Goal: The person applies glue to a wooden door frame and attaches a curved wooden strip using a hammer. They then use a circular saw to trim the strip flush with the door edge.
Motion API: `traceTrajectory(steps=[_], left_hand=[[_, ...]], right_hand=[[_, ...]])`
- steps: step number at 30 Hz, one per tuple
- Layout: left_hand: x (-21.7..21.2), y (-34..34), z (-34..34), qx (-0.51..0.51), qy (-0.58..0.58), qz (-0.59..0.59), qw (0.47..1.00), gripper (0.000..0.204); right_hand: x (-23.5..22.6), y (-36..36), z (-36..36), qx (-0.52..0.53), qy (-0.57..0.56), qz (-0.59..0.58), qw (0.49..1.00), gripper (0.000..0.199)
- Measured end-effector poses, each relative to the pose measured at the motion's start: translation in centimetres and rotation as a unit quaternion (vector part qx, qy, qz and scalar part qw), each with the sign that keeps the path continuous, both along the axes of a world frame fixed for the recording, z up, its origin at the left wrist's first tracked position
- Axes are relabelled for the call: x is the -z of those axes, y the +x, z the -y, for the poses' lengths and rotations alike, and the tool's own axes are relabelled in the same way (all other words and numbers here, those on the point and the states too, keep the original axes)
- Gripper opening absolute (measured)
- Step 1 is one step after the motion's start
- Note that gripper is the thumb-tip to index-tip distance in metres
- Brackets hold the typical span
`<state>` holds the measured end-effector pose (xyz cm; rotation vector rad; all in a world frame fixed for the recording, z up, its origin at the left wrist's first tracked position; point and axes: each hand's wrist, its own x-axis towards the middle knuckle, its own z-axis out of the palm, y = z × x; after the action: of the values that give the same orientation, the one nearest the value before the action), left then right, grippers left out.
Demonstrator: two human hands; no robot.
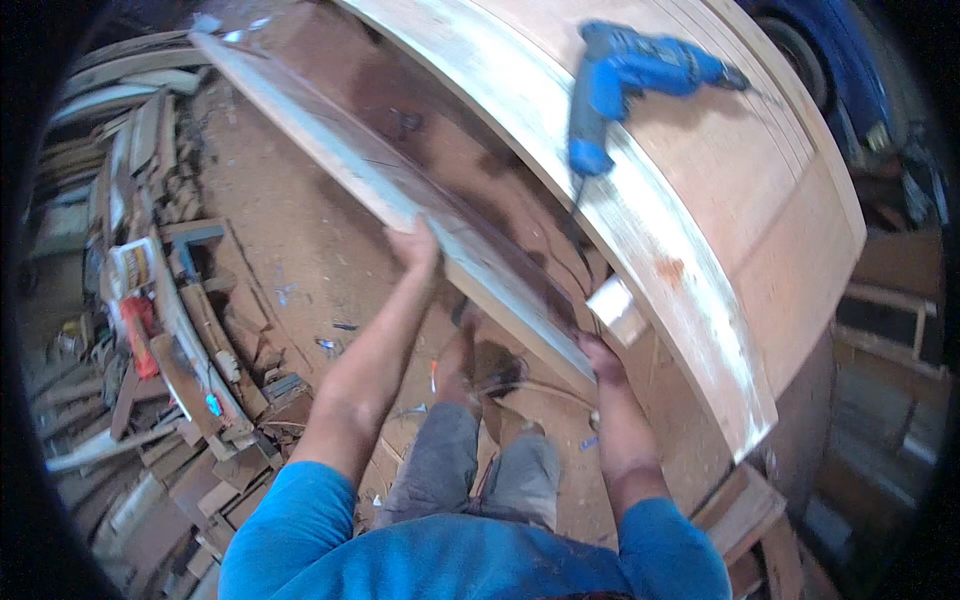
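Between my two hands is a long wooden plank [345, 172], slanting from the far left down toward the near middle. My left hand [416, 247] grips its left edge, with the fingers hidden on the far side. My right hand [600, 357] is wrapped round the plank's near right end. Right of the plank stands a large wooden panel [690, 205] with a whitish edge strip. A blue power drill [632, 75] with a bit in its chuck lies on that panel, its cord hanging down over the edge.
Stacked wood offcuts [130, 400] fill the left side. Among them are a white tub [132, 265] and an orange-red item [138, 335]. A small light block [618, 308] sits by the panel's edge. A blue vehicle [850, 60] is at the far right. Scraps litter the brown floor [270, 215].
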<state>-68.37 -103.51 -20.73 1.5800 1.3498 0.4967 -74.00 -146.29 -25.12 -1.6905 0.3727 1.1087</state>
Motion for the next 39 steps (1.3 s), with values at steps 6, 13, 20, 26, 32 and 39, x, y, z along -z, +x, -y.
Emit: traceTrajectory(steps=[6, 13, 20, 26, 32, 39], left_hand=[[-5.6, 7.0, 3.9, 0.012, -0.010, -0.123, 0.992, 0.085], [-5.1, 9.1, 4.5, 0.025, -0.008, -0.077, 0.997, 0.086], [-2.8, 14.4, 6.7, 0.060, -0.026, -0.036, 0.997, 0.085], [0.2, 17.4, 7.3, 0.107, -0.069, 0.005, 0.992, 0.088], [2.5, 19.1, 6.9, 0.122, -0.078, -0.015, 0.989, 0.086], [2.7, 20.5, 6.3, 0.155, -0.044, -0.045, 0.986, 0.084]], right_hand=[[11.1, -2.9, 8.0, 0.360, 0.146, -0.165, 0.907, 0.044], [3.9, -2.4, 4.4, 0.481, 0.384, -0.051, 0.786, 0.047], [3.0, 0.3, 4.7, 0.552, 0.393, -0.020, 0.735, 0.047], [3.3, 2.6, 6.2, 0.566, 0.477, -0.097, 0.665, 0.040], [1.7, 6.5, 6.3, 0.612, 0.357, -0.009, 0.706, 0.037], [1.5, 6.4, 6.0, 0.643, 0.246, 0.040, 0.724, 0.033]])
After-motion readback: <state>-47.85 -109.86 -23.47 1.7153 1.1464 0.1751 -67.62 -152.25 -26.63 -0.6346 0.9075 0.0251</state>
